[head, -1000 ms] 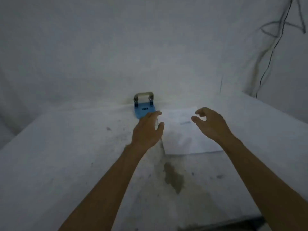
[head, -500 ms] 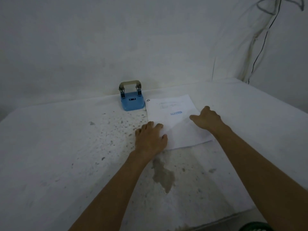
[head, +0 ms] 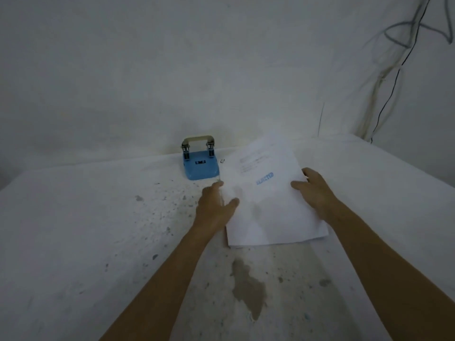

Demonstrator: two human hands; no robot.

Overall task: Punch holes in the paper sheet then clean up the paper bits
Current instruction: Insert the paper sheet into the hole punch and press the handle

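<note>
A white paper sheet (head: 266, 203) with a blue stamp and faint print is lifted off the table, its far end tilted up. My left hand (head: 215, 207) grips its left edge, thumb on top. On the opposite edge, my right hand (head: 314, 190) holds the sheet. A blue hole punch (head: 200, 163) with a metal handle stands by the wall, just left of the sheet's far corner, a short way beyond my left hand.
The white table (head: 86, 230) is speckled with dark spots and has a brown stain (head: 248, 291) near the front. A small metal clip (head: 222, 160) lies beside the punch. Walls close the back and right, with cables (head: 394, 70) hanging in the corner.
Both hands went from hovering, to pressing flat on the sheet, to gripping its side edges. The sheet now rises off the table with its far end up.
</note>
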